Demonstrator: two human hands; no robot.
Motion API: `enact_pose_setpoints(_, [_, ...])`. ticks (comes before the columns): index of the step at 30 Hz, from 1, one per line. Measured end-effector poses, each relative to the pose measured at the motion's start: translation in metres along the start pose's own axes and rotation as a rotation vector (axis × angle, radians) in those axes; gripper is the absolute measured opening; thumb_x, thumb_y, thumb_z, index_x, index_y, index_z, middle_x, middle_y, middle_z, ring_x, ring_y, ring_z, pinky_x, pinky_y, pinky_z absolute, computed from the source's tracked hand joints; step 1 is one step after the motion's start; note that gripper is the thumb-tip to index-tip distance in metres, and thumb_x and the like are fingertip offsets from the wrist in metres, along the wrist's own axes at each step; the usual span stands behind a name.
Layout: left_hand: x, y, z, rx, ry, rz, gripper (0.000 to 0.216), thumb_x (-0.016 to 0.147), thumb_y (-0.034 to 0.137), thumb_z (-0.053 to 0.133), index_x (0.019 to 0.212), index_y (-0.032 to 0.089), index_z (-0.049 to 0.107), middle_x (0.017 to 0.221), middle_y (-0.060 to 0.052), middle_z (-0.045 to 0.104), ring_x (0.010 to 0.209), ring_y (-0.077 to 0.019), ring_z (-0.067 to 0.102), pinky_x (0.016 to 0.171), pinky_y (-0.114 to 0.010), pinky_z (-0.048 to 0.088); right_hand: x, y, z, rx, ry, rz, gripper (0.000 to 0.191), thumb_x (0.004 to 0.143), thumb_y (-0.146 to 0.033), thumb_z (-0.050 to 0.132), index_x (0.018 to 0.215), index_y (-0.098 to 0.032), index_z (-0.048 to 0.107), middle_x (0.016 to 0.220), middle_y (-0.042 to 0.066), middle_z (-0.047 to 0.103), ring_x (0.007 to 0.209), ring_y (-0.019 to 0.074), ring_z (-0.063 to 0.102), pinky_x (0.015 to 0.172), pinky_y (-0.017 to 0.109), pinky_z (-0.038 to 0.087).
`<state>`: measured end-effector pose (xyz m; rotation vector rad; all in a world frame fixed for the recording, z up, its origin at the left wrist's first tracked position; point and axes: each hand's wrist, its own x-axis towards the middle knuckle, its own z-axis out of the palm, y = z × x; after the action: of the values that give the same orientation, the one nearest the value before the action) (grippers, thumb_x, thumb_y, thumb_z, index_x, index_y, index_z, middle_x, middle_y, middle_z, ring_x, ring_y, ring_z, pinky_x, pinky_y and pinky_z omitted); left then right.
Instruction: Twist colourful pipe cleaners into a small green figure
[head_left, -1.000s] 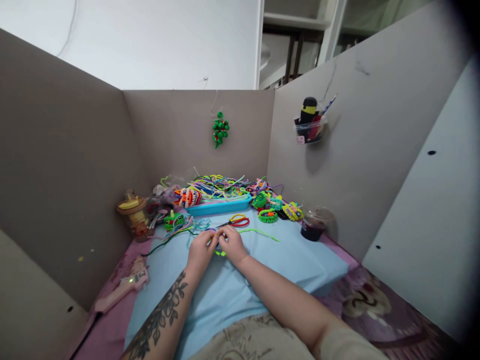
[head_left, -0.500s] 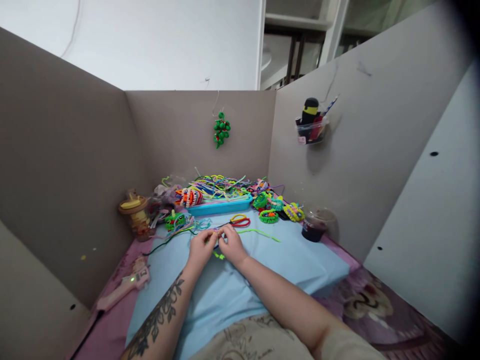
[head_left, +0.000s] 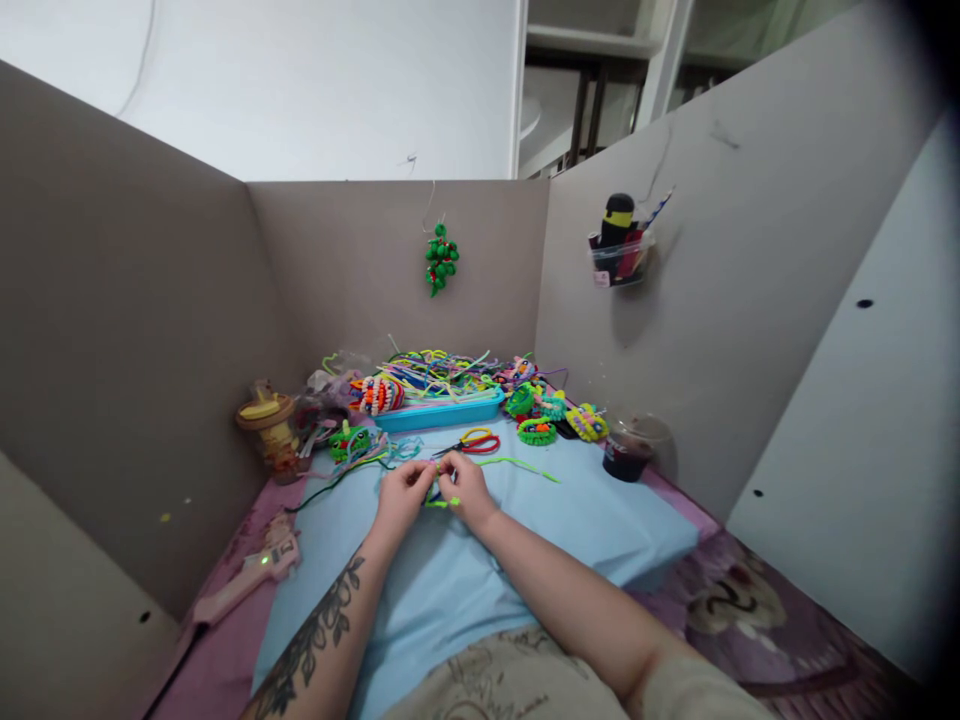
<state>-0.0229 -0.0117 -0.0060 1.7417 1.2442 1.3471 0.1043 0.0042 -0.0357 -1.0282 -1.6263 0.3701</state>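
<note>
My left hand (head_left: 403,494) and my right hand (head_left: 466,490) meet over the blue cloth, fingers pinched together. Between them is a small piece of bright green pipe cleaner (head_left: 436,503) with some dark blue in it; the fingertips cover most of it. A long green pipe cleaner (head_left: 529,466) lies on the cloth to the right, just past my right hand. Scissors (head_left: 480,441) with red and yellow handles rest beyond my fingertips.
A blue tray (head_left: 442,409) heaped with pipe cleaners stands at the back. Finished fuzzy pieces (head_left: 537,432) lie right of it. A dark drink cup (head_left: 628,457) is at right, another cup (head_left: 271,430) at left. A lit pink glue gun (head_left: 251,580) lies front left.
The bright green end below my fingers has swung to the right and shows more. Both hands stay in nearly the same place, still pinching.
</note>
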Motion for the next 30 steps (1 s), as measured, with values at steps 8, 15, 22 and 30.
enact_pose_setpoints(8, [0.001,-0.001,0.000,0.037,0.000,-0.013,0.028,0.072,0.039,0.057,0.077,0.014,0.068,0.073,-0.004,0.068,0.068,-0.0167,0.060,0.062,-0.024,0.044,0.000,-0.010,-0.004,0.070,-0.004,0.060,0.010,0.065,-0.011,0.043,0.064,-0.019,0.048,0.060,-0.004,0.047,0.059,0.0120,0.044,0.057,0.022,0.035])
enact_pose_setpoints(15, [0.005,0.002,-0.006,-0.011,0.118,-0.104,0.030,0.069,0.043,0.057,0.067,0.014,0.064,0.063,-0.003,0.064,0.061,-0.0153,0.057,0.058,-0.024,0.043,-0.001,-0.009,-0.004,0.138,-0.037,0.011,0.022,0.067,-0.008,0.042,0.081,-0.018,0.055,0.073,0.000,0.057,0.065,0.0129,0.050,0.061,0.023,0.040])
enact_pose_setpoints(22, [0.010,-0.004,-0.011,-0.179,0.220,-0.160,0.034,0.068,0.047,0.056,0.065,0.014,0.059,0.059,-0.001,0.059,0.054,-0.0119,0.051,0.052,-0.022,0.038,-0.004,-0.020,-0.007,0.037,-0.188,-0.312,0.032,0.067,-0.011,0.057,0.098,-0.021,0.059,0.107,0.006,0.051,0.102,0.0190,0.047,0.091,0.035,0.038])
enact_pose_setpoints(30, [0.008,-0.002,-0.007,-0.176,0.197,-0.139,0.036,0.067,0.049,0.057,0.062,0.014,0.056,0.056,-0.001,0.056,0.052,-0.0112,0.048,0.050,-0.022,0.037,-0.008,-0.019,-0.003,-0.190,-0.175,-0.450,0.020,0.076,-0.018,0.058,0.095,-0.022,0.061,0.110,0.007,0.051,0.103,0.0210,0.044,0.089,0.038,0.039])
